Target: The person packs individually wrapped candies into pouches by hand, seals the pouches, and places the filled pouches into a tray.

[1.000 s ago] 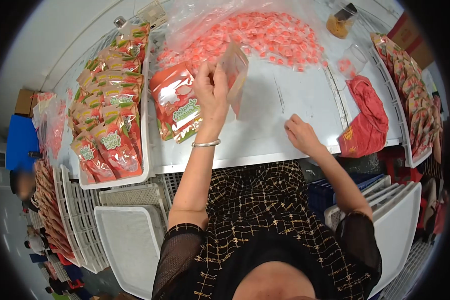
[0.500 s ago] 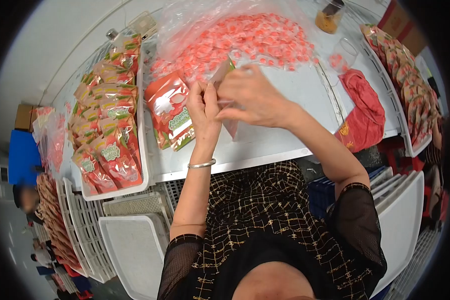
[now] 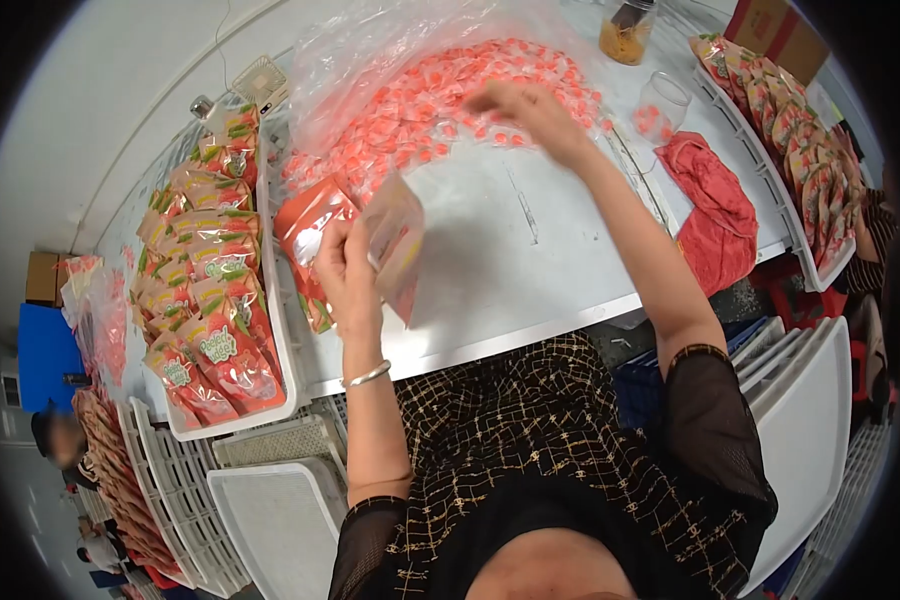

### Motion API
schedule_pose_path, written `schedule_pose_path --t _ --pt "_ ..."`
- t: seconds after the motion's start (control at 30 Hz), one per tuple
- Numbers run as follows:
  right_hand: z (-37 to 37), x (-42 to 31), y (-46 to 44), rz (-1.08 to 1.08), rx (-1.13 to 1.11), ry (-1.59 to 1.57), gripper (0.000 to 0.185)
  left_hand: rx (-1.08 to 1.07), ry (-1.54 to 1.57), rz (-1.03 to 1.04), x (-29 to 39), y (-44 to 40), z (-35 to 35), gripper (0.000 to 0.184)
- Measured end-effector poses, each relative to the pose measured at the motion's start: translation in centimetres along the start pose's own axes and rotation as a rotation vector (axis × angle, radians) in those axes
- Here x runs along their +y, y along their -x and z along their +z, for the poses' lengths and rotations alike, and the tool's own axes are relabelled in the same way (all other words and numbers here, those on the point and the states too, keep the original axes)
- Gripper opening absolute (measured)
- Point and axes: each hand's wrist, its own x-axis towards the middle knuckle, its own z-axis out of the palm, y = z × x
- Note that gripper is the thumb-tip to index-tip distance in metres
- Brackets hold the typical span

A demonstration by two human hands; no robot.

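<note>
My left hand (image 3: 345, 270) grips an upright pouch (image 3: 398, 240) by its left edge, with the pouch's pale side facing right. Behind that hand, a red printed pouch (image 3: 305, 225) lies on the table. Over the near edge of a heap of small wrapped red-and-white pieces (image 3: 410, 125) is my right hand (image 3: 530, 110). Its fingers stretch to the left, slightly blurred, and no object shows in them.
To the left stands a white tray (image 3: 288, 395) packed with filled pouches (image 3: 225, 345). Another tray (image 3: 770, 165) of pouches is at the right. A red cloth bag (image 3: 715, 220), a clear cup (image 3: 667, 100) and a jar (image 3: 625, 40) are on the table (image 3: 510, 260).
My right hand has left the pouch and moved up to the heap. My left hand, still holding the pouch, has shifted left and lower in view. The view has tilted slightly.
</note>
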Motion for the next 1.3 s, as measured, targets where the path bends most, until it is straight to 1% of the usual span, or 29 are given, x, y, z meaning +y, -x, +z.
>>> schedule_pose_path --t 0.03,0.1,0.13,0.2,0.23,0.3,0.33,0.4,0.43,0.5,0.57,0.6,0.67,0.7,0.77,0.8,0.87,0.9,0.97,1.0,1.03,1.07,1.1,1.17,1.2,1.27,1.3 --pt "-2.1 2.8 -1.3 0.094 0.156 0.192 0.042 0.0 -0.003 0.006 0.0 0.5 -0.3 0.025" --pt "-4.0 9.5 -2.3 0.328 0.171 0.56 0.044 0.015 -0.007 0.095 -0.3 1.3 -0.8 0.026" --pt "-2.8 11.8 -1.6 0.327 0.173 0.557 0.044 0.013 0.013 0.056 0.0 2.0 -0.6 0.026" --pt "-0.1 15.1 0.2 0.256 0.238 1.205 0.045 0.031 0.047 0.05 0.1 2.7 -0.8 0.026" --pt "1.3 16.1 0.7 0.26 0.233 1.198 0.045 0.047 0.081 0.039 0.1 3.1 -1.0 0.026" --pt "3.8 16.9 1.7 0.331 -0.002 1.105 0.05 0.063 0.111 0.025 0.2 3.4 -1.7 0.026" --pt "4.7 16.4 3.0 0.334 -0.003 1.104 0.05 0.08 0.152 0.022 0.2 3.3 -2.0 0.026" --pt "6.3 14.9 5.8 0.161 0.088 1.038 0.049 0.065 0.192 0.019 -0.1 3.2 -2.6 0.026" --pt "5.9 14.8 6.0 0.171 0.085 1.035 0.049 0.053 0.232 0.017 -0.2 3.3 -2.8 0.026" --pt "3.4 15.1 5.7 0.306 0.247 0.671 0.033 0.041 0.222 0.011 -0.3 3.5 -2.9 0.026" --pt "-1.7 14.9 5.2 0.247 0.361 0.357 0.032 0.039 0.208 0.01 -0.1 3.9 -3.0 0.026" --pt "-2.8 15.6 5.2 0.248 0.356 0.355 0.032 0.053 0.236 0.006 0.1 4.0 -2.7 0.026" --pt "-4.2 16.2 5.3 0.209 0.463 0.607 0.032 0.065 0.271 0.007 0.1 4.2 -2.4 0.026" --pt "-4.1 16.8 5.6 0.209 0.463 0.609 0.032 0.056 0.247 0.009 -0.2 4.4 -2.4 0.026" --pt "-3.0 17.2 6.1 0.253 0.187 0.741 0.032 0.046 0.215 0.011 -0.1 4.5 -2.4 0.026" --pt "-2.9 17.4 6.0 0.254 0.185 0.738 0.032 0.047 0.198 0.007 0.1 4.6 -2.4 0.026" --pt "-3.0 17.3 5.7 0.143 0.418 0.378 0.036 0.049 0.182 -0.001 0.2 4.8 -2.3 0.026" --pt "-3.2 17.2 5.4 0.144 0.418 0.377 0.036 0.054 0.208 0.004 0.2 4.8 -2.3 0.026" --pt "-3.3 16.5 4.6 0.39 0.336 0.458 0.035 0.047 0.231 0.01 0.3 4.9 -2.2 0.026" --pt "-2.6 16.8 3.8 0.387 0.344 0.459 0.035 0.032 0.218 0.009 0.2 5.0 -2.0 0.026" --pt "-1.3 17.7 2.8 0.264 0.267 0.641 0.037 0.02 0.204 0.008 0.2 5.1 -1.9 0.026" --pt "0.2 17.1 1.7 0.139 0.185 0.818 0.038 0.021 0.204 0.012 0.3 5.1 -1.7 0.026" --pt "1.5 16.5 1.3 0.134 0.186 0.817 0.038 0.001 0.165 0.027 0.4 5.1 -1.6 0.025" --pt "4.7 12.2 2.0 0.271 -0.138 1.02 0.04 -0.018 0.118 0.037 0.5 5.1 -2.1 0.025" --pt "4.8 12.3 2.0 0.272 -0.141 1.02 0.04 0.007 0.161 0.016 0.3 5.0 -2.4 0.025" --pt "4.3 13.4 3.0 0.363 -0.156 0.77 0.041 0.038 0.213 -0.018 0.0 5.0 -2.7 0.024" --pt "3.0 14.4 4.0 0.371 -0.163 0.768 0.041 0.054 0.252 -0.023 0.2 4.9 -2.8 0.024"
